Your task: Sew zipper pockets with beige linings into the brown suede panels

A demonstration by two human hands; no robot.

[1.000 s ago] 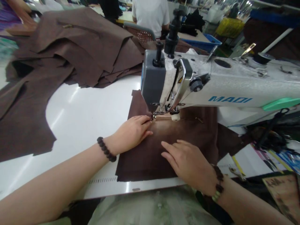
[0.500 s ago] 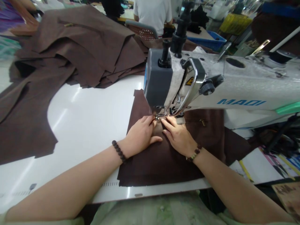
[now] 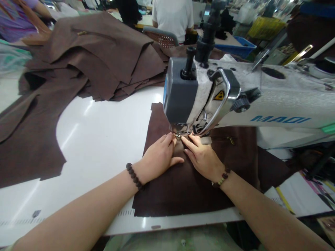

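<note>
A dark brown fabric piece [image 3: 183, 195] lies under the head of a sewing machine [image 3: 183, 94]. My left hand [image 3: 160, 157] rests flat on it, left of the presser foot [image 3: 178, 136], fingers pointing at the foot and thumb stretched out to the right. On the other side, my right hand [image 3: 205, 158] lies palm down with spread fingers, their tips close to the foot. Right of that hand, a brass-coloured zipper pull [image 3: 230, 140] sits on the fabric. The needle point is too small to make out. Beaded bracelets circle both wrists.
A heap of brown fabric pieces [image 3: 104, 55] covers the table's back left. The white tabletop [image 3: 104, 139] shows between heap and hands. Papers [image 3: 300, 195] lie at the right. Behind the machine are a seated person [image 3: 172, 21] and a blue bin [image 3: 243, 47].
The view has shifted slightly, so the machine and fabric appear a little lower and farther right. Both hands stay flat on the fabric beside the presser foot, nearly unchanged.
</note>
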